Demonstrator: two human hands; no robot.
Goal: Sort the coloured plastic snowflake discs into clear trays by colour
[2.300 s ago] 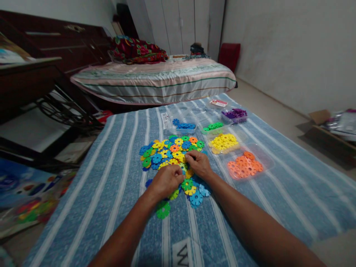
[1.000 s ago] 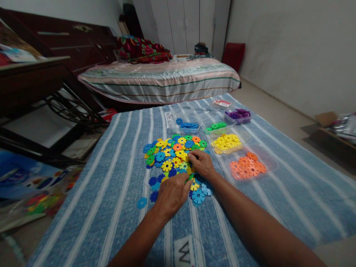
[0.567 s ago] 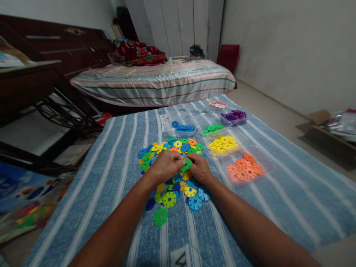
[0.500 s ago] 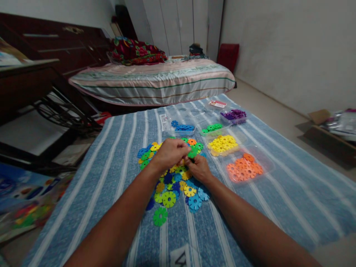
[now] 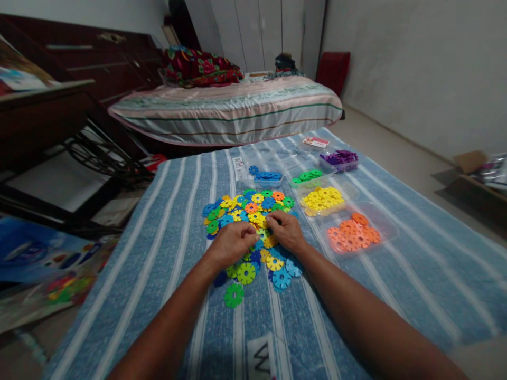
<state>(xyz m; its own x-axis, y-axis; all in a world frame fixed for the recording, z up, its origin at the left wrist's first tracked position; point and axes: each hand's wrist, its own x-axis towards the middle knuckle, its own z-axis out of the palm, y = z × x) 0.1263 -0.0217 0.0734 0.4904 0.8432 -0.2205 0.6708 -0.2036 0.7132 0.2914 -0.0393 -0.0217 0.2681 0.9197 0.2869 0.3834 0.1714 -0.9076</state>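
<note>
Spreading across the floor under you, the blue striped blanket (image 5: 166,221) gives the pieces a soft bed where they lie flat and do not slide. Behind it stands the bed (image 5: 225,108). To your right, clear trays keep colours apart: orange discs (image 5: 352,235), yellow discs (image 5: 322,198), green discs (image 5: 307,175), purple discs (image 5: 341,157), and blue discs (image 5: 266,176) farther left. The mixed pile of snowflake discs (image 5: 245,211) sits in the middle, within easy reach of both arms. Your left hand (image 5: 232,245) and right hand (image 5: 285,229) meet over its near edge, fingers curled together pinching at small discs; which piece each grips, I cannot tell. A lone green disc (image 5: 233,295) lies nearest you.
</note>
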